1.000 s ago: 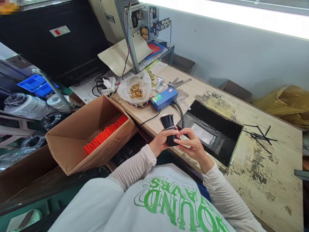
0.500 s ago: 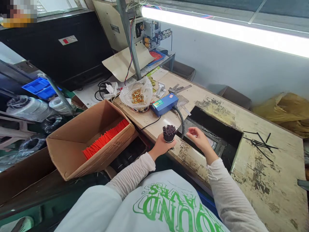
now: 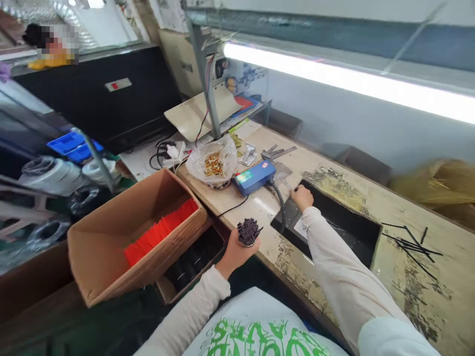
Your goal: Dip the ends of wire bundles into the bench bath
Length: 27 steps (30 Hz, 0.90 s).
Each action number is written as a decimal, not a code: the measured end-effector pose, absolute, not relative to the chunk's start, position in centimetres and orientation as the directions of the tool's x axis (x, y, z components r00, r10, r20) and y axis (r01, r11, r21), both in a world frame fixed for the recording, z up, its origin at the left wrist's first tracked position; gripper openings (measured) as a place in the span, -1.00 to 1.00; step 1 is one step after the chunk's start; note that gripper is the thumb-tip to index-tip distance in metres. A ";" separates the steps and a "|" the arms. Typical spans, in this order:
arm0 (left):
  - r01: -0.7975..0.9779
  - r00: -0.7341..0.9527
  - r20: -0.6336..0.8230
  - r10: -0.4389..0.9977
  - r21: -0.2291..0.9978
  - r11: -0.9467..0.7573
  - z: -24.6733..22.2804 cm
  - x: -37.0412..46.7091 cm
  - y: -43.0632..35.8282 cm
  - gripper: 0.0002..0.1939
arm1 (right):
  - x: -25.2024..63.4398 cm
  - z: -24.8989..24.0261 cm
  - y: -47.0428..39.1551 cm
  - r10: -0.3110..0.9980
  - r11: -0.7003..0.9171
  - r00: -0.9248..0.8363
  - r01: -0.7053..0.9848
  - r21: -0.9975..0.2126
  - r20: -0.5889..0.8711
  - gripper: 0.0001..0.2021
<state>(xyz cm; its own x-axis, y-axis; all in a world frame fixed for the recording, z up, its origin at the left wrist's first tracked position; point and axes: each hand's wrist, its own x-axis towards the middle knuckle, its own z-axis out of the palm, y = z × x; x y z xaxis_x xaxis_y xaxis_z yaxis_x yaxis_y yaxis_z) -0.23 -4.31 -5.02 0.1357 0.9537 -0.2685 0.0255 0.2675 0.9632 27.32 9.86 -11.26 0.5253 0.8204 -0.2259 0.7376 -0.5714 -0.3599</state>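
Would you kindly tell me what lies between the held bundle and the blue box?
Between bundle and box, the head view shows a thin black cable and bare tabletop.

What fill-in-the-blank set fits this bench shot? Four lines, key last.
The bundle of dark strips is in the person's ____ hand.
The strips in the big open cardboard box are ____.
The small box with a hose is ____.
The gold bits lie in a plastic ____.

Missing: left; red; blue; bag.
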 end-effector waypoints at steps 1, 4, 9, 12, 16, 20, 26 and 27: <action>0.032 0.095 -0.296 0.950 0.955 0.295 -5.2 -0.5 -4.4 -0.83 | 27.3 -11.3 9.9 0.807 -0.590 0.544 0.715 -0.375 -0.231 -0.60; 0.083 0.044 -0.317 0.947 0.946 0.313 -6.2 -1.5 -4.4 -0.79 | 27.3 -11.4 10.0 0.765 -0.632 0.596 0.623 -0.462 -0.243 -0.66; 0.195 0.071 -0.232 0.970 0.957 0.214 -7.1 -2.6 -3.5 -0.78 | 26.8 -11.6 10.6 0.728 -0.591 0.645 0.422 -0.687 -0.230 -0.78; 0.192 0.101 -0.225 0.969 0.960 0.203 -6.2 -2.4 -3.7 -0.78 | 27.0 -11.3 9.8 0.764 -0.475 0.618 0.342 -0.811 -0.186 -0.79; 0.140 0.074 -0.224 0.972 0.967 0.212 -4.6 -2.0 -4.2 -0.78 | 30.2 -10.6 6.3 0.813 -0.331 0.575 0.331 -0.883 -0.089 -0.72; 0.062 0.079 -0.232 0.969 0.972 0.228 -4.7 -2.4 -4.4 -0.76 | 35.1 -10.7 0.4 0.840 -0.333 0.540 0.427 -0.841 -0.058 -0.69; -0.043 0.090 -0.286 0.954 0.956 0.291 -6.4 -2.0 -4.7 -0.70 | 37.8 -14.2 -5.6 0.807 -0.514 0.546 0.466 -0.720 -0.224 -0.75; -0.047 0.097 -0.294 0.951 0.953 0.299 -6.5 -1.9 -4.8 -0.70 | 37.7 -14.9 -5.8 0.799 -0.536 0.548 0.468 -0.703 -0.245 -0.74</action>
<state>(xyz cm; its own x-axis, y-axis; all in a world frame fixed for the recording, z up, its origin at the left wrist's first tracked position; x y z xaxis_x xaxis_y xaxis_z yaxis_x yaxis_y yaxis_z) -1.85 -4.77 -6.54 0.0972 0.9508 -0.2940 -0.0472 0.2995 0.9529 37.69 -5.82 -14.86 0.5484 0.7995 -0.2451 0.4676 -0.5362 -0.7027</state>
